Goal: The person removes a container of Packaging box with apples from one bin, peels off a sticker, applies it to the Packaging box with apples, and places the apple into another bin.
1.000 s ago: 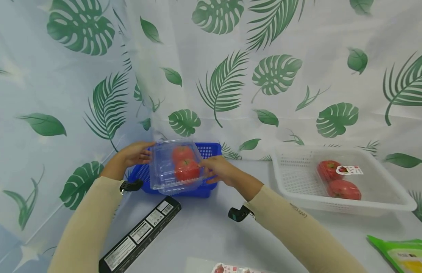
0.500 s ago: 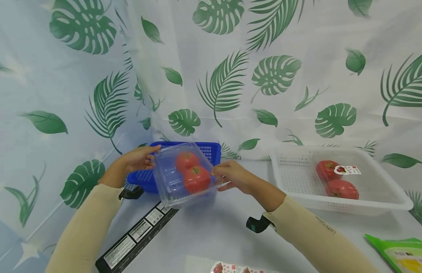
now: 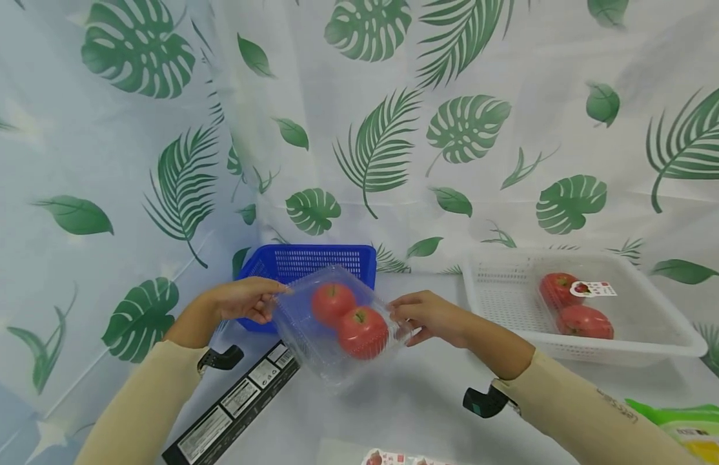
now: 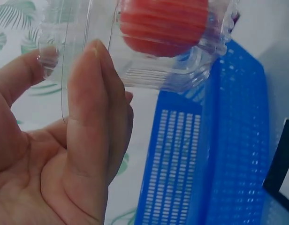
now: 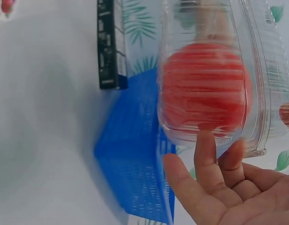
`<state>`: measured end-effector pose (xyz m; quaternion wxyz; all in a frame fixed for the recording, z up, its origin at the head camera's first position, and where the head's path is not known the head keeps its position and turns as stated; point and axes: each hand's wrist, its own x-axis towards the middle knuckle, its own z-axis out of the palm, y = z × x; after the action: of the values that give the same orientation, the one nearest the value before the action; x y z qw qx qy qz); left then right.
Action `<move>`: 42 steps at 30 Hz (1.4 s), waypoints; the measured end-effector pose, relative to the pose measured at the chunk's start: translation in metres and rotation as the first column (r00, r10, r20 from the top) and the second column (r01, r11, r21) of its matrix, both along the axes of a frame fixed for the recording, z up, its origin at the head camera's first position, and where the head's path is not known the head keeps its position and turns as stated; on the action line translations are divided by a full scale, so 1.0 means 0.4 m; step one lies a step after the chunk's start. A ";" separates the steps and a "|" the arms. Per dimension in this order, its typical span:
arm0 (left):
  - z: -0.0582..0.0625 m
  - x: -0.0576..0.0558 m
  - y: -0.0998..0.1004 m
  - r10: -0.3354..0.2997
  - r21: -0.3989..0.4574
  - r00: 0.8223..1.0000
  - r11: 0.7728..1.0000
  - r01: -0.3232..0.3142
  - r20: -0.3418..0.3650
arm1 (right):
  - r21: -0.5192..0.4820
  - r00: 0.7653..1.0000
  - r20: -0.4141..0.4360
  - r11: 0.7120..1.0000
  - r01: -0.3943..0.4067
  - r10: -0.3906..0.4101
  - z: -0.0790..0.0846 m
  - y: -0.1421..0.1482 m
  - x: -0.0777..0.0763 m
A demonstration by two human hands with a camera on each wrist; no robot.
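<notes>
The container (image 3: 310, 339) is glossy plastic (clear, ribbed) — the tomatoes (image 3: 362, 336), smooth.

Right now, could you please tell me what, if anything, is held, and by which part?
A clear plastic box containing two tomatoes: the left hand holds its left side, the right hand its right, in the head view.

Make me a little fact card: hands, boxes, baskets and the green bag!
Left hand: holds one side of the clear box
Right hand: holds the opposite side
Clear box: tilted, two red tomatoes inside
Blue basket: behind the clear box
White basket: right side, two more packed tomatoes inside
Black box: on the table, left
Green bag: far right, partly cut off
</notes>
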<state>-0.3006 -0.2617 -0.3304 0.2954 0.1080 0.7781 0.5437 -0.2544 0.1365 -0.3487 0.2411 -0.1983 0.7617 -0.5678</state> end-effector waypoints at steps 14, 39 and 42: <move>-0.040 0.050 0.058 -0.115 0.019 0.993 0.993 0.115 0.017 | 0.019 1.000 0.006 1.000 0.005 -0.005 -0.018 0.083 0.048; -0.114 0.129 0.116 -0.357 0.134 0.921 0.932 0.338 0.155 | -0.041 0.987 0.143 0.997 -0.071 0.076 -0.073 0.169 0.119; -0.130 0.139 0.123 -0.391 0.144 0.906 0.918 0.370 0.164 | -0.048 0.985 0.151 0.996 -0.080 0.087 -0.086 0.177 0.124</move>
<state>-0.2451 -0.2124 -0.3822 0.4622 0.2216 0.6793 0.5252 -0.2050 0.2074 -0.3830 0.3183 -0.1909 0.7198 -0.5866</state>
